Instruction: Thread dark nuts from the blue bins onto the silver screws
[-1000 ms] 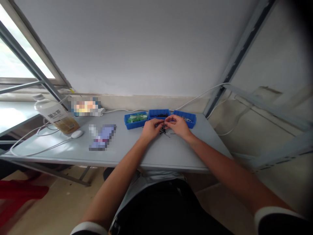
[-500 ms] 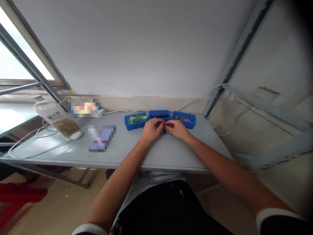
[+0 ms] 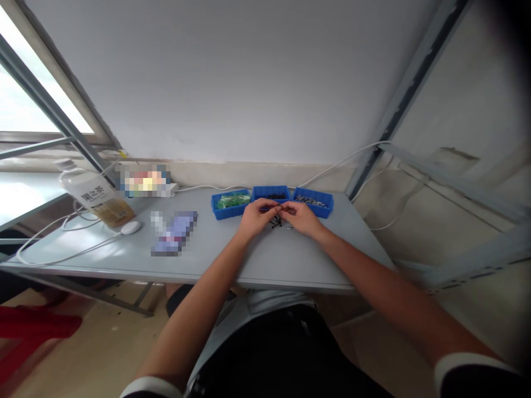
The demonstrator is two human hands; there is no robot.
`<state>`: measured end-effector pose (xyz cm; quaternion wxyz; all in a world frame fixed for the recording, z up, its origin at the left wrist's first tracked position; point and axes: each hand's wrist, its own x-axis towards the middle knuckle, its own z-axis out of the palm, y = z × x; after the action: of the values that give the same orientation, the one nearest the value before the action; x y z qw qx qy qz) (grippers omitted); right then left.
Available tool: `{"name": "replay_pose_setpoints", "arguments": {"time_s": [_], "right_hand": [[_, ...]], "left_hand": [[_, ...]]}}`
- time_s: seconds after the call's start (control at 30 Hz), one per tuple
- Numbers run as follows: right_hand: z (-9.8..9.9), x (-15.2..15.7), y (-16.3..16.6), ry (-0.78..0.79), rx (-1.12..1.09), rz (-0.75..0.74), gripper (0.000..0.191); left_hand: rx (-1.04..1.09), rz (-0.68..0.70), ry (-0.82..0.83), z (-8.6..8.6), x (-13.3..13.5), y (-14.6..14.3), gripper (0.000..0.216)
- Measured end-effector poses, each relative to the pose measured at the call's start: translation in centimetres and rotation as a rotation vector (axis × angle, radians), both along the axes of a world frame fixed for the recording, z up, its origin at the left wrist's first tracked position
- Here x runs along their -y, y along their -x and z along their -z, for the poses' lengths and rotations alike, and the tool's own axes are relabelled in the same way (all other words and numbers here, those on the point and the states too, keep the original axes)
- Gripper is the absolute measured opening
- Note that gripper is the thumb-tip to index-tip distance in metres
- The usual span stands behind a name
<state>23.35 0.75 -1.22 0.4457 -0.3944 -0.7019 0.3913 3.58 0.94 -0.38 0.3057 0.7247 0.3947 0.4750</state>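
My left hand (image 3: 257, 217) and my right hand (image 3: 301, 218) meet over the table, fingertips pinched together. Whatever they grip is too small and too covered by the fingers to name. Just below the fingertips lie several small dark and silvery pieces (image 3: 276, 222), thin like screws or pins. Behind my hands three blue bins stand in a row. The left bin (image 3: 219, 213) holds green-and-clear plastic packets (image 3: 234, 200). Dark small parts fill the middle bin (image 3: 259, 190), partly hidden by my hands. In the right bin (image 3: 327, 211) are silvery, thin metal parts (image 3: 309, 201).
On the grey table (image 3: 215, 249), a blurred-out purple flat item (image 3: 176, 232) lies left of my arms. Farther left stand a tea bottle (image 3: 97, 193) and a white round puck (image 3: 131, 227) with a cable. A metal post (image 3: 385, 121) rises at the right; a red stool (image 3: 41, 326) is lower left.
Both hands stay in nearly the same place over the small parts, with fingers shifting slightly. The loose dark pieces under the fingertips show a little more. The bins have not moved.
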Motion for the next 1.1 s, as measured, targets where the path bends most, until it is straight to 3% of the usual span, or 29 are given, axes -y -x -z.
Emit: {"name": "replay_pose_setpoints", "arguments": {"time_s": [0.4, 0.73, 1.1], "right_hand": [[0.01, -0.33, -0.27, 0.13, -0.161, 0.025, 0.034], [-0.38, -0.21, -0.6, 0.147, -0.124, 0.058, 0.04], [-0.65, 0.27, -0.28, 0.132, 0.006, -0.004, 0.039]], "left_hand": [[0.013, 0.083, -0.004, 0.06, 0.0, -0.05, 0.023], [0.074, 0.096, 0.014, -0.03, 0.09, -0.17, 0.027], [0.082, 0.064, 0.048, -0.02, -0.25, -0.24, 0.027]]}}
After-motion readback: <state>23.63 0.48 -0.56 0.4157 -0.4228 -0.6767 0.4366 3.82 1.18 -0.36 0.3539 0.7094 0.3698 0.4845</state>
